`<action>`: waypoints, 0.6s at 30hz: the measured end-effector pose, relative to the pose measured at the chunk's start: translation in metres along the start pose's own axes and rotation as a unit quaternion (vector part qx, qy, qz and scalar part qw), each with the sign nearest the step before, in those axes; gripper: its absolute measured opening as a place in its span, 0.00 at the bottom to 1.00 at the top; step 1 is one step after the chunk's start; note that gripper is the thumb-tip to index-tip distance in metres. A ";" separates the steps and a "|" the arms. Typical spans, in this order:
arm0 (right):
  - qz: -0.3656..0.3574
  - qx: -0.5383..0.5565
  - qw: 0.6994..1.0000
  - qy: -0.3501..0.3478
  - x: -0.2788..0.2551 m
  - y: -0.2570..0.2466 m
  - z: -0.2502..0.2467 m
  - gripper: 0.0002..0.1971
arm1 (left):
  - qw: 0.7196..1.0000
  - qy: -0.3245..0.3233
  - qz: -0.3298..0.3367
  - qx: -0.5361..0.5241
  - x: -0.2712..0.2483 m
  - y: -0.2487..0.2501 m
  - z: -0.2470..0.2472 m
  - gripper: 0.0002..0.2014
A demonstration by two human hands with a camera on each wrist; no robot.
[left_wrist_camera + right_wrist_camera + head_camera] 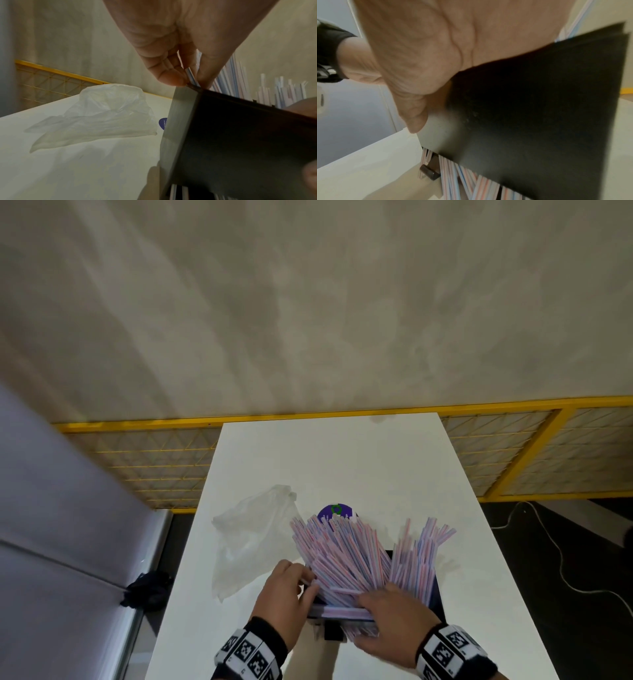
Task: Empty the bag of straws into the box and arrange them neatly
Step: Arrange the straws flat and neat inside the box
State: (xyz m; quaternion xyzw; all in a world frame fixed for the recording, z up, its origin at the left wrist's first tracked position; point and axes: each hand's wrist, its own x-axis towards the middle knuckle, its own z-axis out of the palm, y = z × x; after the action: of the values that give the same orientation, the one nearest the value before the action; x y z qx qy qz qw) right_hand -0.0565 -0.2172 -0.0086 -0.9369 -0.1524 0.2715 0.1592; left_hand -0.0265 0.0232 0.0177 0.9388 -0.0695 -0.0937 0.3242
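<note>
A black box (436, 594) stands at the near edge of the white table (342, 460). It is crammed with red-and-blue striped straws (346, 549) that lean out and fan away from me in two bunches. Some straws (471, 180) poke out under its near wall. The empty clear plastic bag (246, 542) lies crumpled left of the box. My left hand (305, 580) is at the box's left corner, its thumb and a finger pinching one straw (190, 77) at the rim. My right hand (383, 601) lies on the straws at the near side; the box wall (530, 108) hides its fingertips.
A purple round disc (337, 510) lies on the table behind the straws. Yellow mesh fencing (154, 460) runs behind the table. A grey partition stands at the left, with a dark bundle (147, 590) at its foot. A pale cable (555, 556) trails on the floor at the right.
</note>
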 end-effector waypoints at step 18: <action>-0.013 0.020 0.999 0.035 0.000 0.000 0.000 0.22 | 0.999 -0.022 0.036 -0.032 -0.004 0.026 0.002 0.06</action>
State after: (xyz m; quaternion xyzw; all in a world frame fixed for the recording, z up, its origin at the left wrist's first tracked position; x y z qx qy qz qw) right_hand -0.0566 -0.2169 -0.0085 -0.9404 -0.1531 0.2394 0.1868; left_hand -0.0328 0.0021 0.0330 0.9224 -0.1072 -0.1052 0.3557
